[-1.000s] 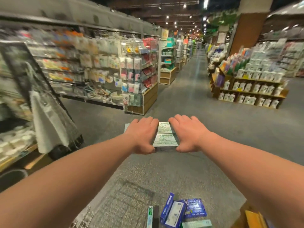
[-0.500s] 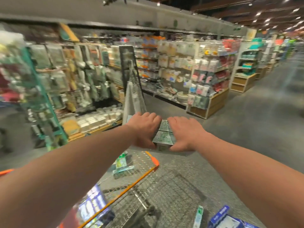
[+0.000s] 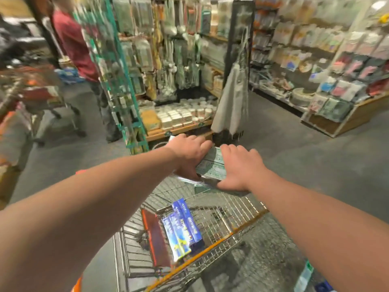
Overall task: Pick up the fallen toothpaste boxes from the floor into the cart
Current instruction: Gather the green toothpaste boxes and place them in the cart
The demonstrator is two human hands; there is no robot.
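A stack of green-and-white toothpaste boxes (image 3: 212,166) is pressed between my left hand (image 3: 189,151) and my right hand (image 3: 240,167), held above the far end of the wire cart (image 3: 235,209). The cart has an orange rim, and blue toothpaste boxes (image 3: 182,230) lie inside it near the middle. One green-and-white toothpaste box (image 3: 304,278) lies on the grey floor at the lower right, beside a blue box (image 3: 323,287) at the frame's edge. Both forearms reach forward over the cart.
A teal wire display rack (image 3: 117,81) stands just beyond the cart. A low wooden shelf of white jars (image 3: 181,116) sits behind it. A person in a red shirt (image 3: 73,43) stands at the upper left near another cart (image 3: 42,98). Product shelves (image 3: 336,60) line the right.
My view has swung left and down. Both hands carried the stack of boxes from over the open floor to above the cart, which now fills the lower middle.
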